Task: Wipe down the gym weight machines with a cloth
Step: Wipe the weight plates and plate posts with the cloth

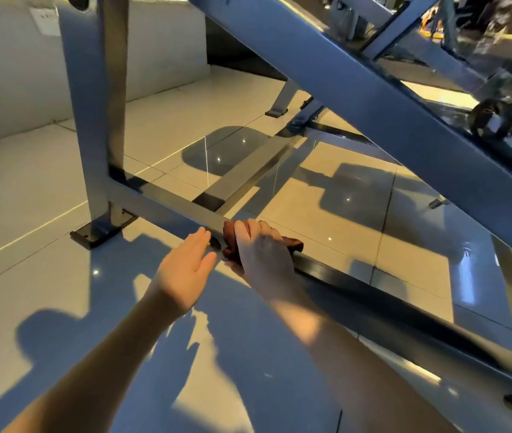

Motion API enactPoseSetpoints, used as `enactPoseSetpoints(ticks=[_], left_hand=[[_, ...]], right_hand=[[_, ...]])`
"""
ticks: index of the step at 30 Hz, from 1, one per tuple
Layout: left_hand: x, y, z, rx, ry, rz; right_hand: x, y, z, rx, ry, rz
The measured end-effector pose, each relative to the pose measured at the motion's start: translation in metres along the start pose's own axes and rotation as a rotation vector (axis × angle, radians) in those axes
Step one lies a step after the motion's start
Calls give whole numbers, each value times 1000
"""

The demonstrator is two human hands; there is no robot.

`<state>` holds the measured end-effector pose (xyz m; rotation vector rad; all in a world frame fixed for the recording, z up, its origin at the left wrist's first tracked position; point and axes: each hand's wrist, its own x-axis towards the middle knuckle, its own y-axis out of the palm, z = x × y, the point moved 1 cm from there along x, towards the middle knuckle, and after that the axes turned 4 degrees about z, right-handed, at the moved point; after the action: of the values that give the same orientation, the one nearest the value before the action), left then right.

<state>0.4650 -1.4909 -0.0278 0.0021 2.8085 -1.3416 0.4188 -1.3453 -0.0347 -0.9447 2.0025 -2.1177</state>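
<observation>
while i watch through the head camera, my right hand is curled over a dark reddish-brown cloth, fingers wrapped around it and pressing it onto the low horizontal bar of the weight machine frame. the cloth sits bunched under the palm, with a fold sticking out on the far side of the bar, right where the bar passes under my knuckles. my left hand is flat and spread, fingers together and straight, holding nothing, its fingertips just beside the bar and close to the cloth. i cannot tell whether they actually touch the metal. the bar runs from an upright post at the left, bolted to a foot plate, down toward the lower right. a cross member joins it just beyond my hands. a thick slanted beam crosses overhead. the glossy tiled floor carries hard shadows of the frame and my arms. i see no containers anywhere in view.
</observation>
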Motion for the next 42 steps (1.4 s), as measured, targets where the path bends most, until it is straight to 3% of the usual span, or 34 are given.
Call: enactPoseSetpoints(ticks=[4, 9, 11, 14, 18, 24, 29, 35, 42], left_hand=[[1, -2, 6, -187, 27, -57], [8, -5, 4, -166, 108, -72], [11, -8, 0, -78, 154, -79], [16, -10, -7, 156, 276, -79], [23, -3, -11, 363, 392, -108], [35, -2, -14, 442, 355, -186], [49, -9, 6, 423, 313, -196], [69, -15, 11, 289, 115, -310], [77, -18, 7, 315, 168, -268]], right_hand=[[27, 6, 11, 141, -56, 49], [30, -11, 4, 434, -68, 234], [23, -25, -14, 522, -25, 345], [2, -32, -41, 427, -9, 480], [-4, -19, -48, 392, -4, 444], [12, -16, -46, 584, 89, 585], [25, -13, -39, 664, 160, 560], [20, -20, -39, 476, 187, 435], [20, -18, -38, 454, 214, 422]])
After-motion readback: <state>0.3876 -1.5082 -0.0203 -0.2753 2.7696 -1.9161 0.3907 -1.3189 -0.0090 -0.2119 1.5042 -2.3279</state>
